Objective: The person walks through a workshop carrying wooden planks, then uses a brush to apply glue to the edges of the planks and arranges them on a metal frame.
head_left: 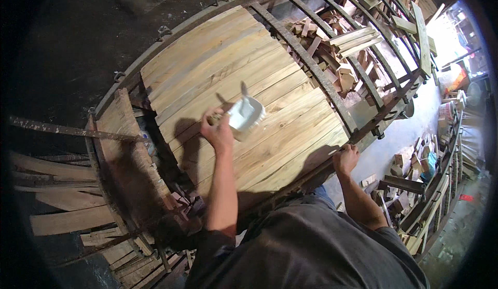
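My left hand [219, 132] is closed on the near side of a white plastic tub [250, 113] with an uneven rim, held above a panel of pale wooden boards [244, 66]. A flat, grey blade-like piece [244, 88] sticks up from the tub's far side; its lower part blends into the tub. Something tan shows at the left hand's fingers, too small to name. Over the panel's near right edge, my right hand [346, 159] is closed around a thin pale stick-like tool [334, 151]; most of it is hidden in the fist.
The panel lies on a metal rack with slanting bars [311, 60]. Wood offcuts [332, 50] are heaped beneath those bars. Loose planks [72, 206] lie at the left, and a metal bar [78, 129] juts in there. More scraps [410, 159] and buckets [446, 110] stand at the right.
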`<state>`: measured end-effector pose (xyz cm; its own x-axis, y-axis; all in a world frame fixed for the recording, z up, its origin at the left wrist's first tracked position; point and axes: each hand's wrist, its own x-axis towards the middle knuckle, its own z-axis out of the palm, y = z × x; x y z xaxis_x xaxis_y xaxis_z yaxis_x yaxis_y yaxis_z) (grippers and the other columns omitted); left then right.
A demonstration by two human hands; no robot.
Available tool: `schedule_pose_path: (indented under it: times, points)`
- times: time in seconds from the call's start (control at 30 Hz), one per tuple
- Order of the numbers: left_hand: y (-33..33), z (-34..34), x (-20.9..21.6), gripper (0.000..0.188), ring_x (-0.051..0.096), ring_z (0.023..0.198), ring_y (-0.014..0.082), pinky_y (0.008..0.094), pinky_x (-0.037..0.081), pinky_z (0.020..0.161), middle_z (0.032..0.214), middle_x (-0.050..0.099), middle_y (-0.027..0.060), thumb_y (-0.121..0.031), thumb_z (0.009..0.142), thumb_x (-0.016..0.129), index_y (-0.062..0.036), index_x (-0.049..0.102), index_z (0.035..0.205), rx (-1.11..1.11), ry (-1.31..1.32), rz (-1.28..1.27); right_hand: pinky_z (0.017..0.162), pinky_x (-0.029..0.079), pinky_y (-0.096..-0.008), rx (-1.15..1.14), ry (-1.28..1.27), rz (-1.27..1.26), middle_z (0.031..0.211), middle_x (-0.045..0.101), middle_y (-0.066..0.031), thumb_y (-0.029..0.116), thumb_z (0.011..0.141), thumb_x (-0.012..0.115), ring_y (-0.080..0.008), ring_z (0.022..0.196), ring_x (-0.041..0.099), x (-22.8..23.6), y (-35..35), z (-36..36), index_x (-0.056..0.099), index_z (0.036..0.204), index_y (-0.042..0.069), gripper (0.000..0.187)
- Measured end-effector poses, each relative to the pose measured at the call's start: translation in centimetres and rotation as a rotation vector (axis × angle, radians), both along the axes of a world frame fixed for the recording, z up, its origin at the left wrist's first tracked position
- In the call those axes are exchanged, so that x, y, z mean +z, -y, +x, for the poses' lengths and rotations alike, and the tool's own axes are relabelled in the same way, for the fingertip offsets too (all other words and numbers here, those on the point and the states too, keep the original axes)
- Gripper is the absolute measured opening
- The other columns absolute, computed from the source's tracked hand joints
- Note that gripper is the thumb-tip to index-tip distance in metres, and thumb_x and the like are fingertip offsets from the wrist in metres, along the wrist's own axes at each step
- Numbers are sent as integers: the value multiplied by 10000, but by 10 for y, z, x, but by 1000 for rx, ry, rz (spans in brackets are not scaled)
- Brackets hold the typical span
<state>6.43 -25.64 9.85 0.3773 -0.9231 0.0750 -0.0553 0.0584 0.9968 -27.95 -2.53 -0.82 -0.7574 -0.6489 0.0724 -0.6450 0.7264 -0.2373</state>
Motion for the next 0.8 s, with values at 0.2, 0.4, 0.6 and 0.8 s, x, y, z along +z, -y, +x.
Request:
schedule_pose_path:
  times: [0.2,0.4,0.6,0.8]
  points:
    - [137,42,-11,209,620,829,221,336,484,808,869,673,78,-28,681,687,1,661,887,192,279,-115,904,453,-456,23,-27,-80,1023,626,-172,112,729,586,-388,1006,545,-13,-2,-2,693,836,50,164]
    - [247,103,-58,288,622,912,265,373,482,869,967,676,122,-23,695,688,39,662,975,280,195,-277,939,433,-468,60,1,34,1058,600,-179,79,698,604,-403,1045,523,4,6,0,680,886,52,205]
    - [296,119,-75,520,625,1021,268,364,494,909,1159,630,161,-55,759,697,30,572,1256,207,199,-171,949,419,-496,27,71,107,1087,592,-166,80,689,618,-407,1068,505,13,10,5,679,925,73,244]
    - [219,135,-20,715,372,1387,293,391,288,1143,1497,388,217,-307,899,669,3,376,1473,-11,348,22,959,403,-534,455,-24,263,1100,588,-198,104,691,652,-426,1090,509,17,56,-21,626,1016,36,333]
